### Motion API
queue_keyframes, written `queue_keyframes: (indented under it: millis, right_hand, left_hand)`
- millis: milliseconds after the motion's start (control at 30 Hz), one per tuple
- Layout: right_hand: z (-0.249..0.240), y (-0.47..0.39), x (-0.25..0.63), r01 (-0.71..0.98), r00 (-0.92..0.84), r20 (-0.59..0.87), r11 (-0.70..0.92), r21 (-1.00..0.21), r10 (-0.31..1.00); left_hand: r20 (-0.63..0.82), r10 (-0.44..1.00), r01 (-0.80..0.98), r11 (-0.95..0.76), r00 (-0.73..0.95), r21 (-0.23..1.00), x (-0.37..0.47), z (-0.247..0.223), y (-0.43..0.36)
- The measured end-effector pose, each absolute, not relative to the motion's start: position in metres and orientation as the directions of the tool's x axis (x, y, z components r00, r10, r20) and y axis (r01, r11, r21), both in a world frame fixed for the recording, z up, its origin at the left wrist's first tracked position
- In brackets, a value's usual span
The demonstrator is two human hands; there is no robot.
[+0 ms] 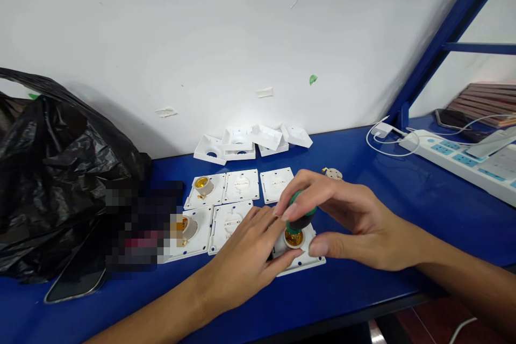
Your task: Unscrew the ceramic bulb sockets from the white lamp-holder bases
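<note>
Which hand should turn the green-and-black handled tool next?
Probably the right hand: its fingers are over the handle. The left hand is low beside the gold-lined socket, so it seems better placed for steadying.

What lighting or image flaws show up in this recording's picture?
Head view: the wall looks brightest just above the white covers; glossy highlights streak the black bag; a pixelated patch masks the lower left; the right hand's fingers partly cover the green-and-black tool; arms look stretched towards the frame edges, as with a wide lens.
</note>
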State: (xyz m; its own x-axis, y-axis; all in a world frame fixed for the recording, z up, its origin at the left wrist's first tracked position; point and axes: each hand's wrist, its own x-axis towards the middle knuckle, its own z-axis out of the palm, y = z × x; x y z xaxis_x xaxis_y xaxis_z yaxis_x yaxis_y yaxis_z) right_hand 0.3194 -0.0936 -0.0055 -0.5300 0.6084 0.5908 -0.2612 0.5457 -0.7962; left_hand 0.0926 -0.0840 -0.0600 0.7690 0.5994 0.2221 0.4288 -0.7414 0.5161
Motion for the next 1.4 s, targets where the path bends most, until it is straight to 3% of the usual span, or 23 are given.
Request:
queue_keyframes:
  millis: [467,1400]
  right_hand:
    - [0.000,-0.097,0.317,-0.249,-0.561,0.627,0.612,-0.751,0.541]
    - [0.001,-0.105,0.318,-0.195,-0.555,0.600,0.611,-0.767,0.577]
  left_hand:
    - [0.203,0.583,0.414,-0.742,0.787,0.527,0.092,-0.056,-0.082]
    - [0.179,0.598,0.426,-0.721,0.781,0.547,0.092,-0.056,-0.080]
